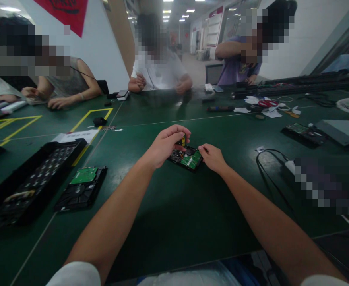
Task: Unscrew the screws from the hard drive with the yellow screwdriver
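Note:
A hard drive [191,159] lies on the green table in front of me, its green circuit board facing up. My left hand [169,143] is over its left part, fingers curled around a yellow-and-black screwdriver [183,141] whose tip is hidden behind the fingers. At the drive's right edge is my right hand [212,156], thumb and forefinger closed on its corner. Left of my left forearm lies a second hard drive [83,186], also with its green board upward.
A long black tray [43,174] with rows of slots stands at the left. Another hard drive [304,134] and a grey box [341,131] are on the right, near a black cable [266,174]. Several people sit across the table [150,119].

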`<state>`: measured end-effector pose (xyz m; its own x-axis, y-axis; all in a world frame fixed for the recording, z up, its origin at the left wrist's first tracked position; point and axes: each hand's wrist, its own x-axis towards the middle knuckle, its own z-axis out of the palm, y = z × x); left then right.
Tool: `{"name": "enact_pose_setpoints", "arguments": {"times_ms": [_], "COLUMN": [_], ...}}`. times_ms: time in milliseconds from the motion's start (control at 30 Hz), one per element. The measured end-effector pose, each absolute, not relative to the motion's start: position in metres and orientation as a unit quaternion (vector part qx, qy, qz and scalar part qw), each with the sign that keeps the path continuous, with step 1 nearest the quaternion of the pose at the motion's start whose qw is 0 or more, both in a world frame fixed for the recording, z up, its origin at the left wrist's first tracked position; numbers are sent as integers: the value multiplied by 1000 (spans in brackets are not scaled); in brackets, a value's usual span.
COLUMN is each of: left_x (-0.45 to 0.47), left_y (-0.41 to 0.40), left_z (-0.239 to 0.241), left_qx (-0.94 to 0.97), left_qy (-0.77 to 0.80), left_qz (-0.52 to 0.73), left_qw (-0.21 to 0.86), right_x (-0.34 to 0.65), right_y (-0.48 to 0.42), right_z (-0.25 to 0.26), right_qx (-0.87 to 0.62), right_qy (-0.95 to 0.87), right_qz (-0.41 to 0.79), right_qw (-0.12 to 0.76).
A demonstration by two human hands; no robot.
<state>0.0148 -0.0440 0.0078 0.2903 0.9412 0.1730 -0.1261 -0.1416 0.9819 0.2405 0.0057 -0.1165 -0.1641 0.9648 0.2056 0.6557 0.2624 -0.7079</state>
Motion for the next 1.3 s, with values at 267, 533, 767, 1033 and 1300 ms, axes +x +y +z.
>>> {"name": "enact_pose_setpoints", "arguments": {"times_ms": [267, 533, 767, 1033, 1300], "left_x": [16, 17, 14, 12, 16], "left_y": [-44, -42, -42, -40, -43], "left_z": [7, 5, 3, 1, 2], "left_qx": [584, 596, 640, 642, 623], "left_qy": [337, 373, 376, 379, 385], "left_qz": [476, 478, 450, 452, 459], "left_qw": [564, 527, 496, 490, 502], "right_x": [240, 240, 239, 239, 238], "right_y": [6, 6, 7, 7, 5], "right_z": [-117, -117, -118, -116, -114], "right_qx": [-558, -565, -573, -573, -572], "right_qy": [-723, -708, -692, -699, -706], "right_qz": [240, 263, 276, 259, 254], "right_qw": [329, 332, 342, 340, 332]}}
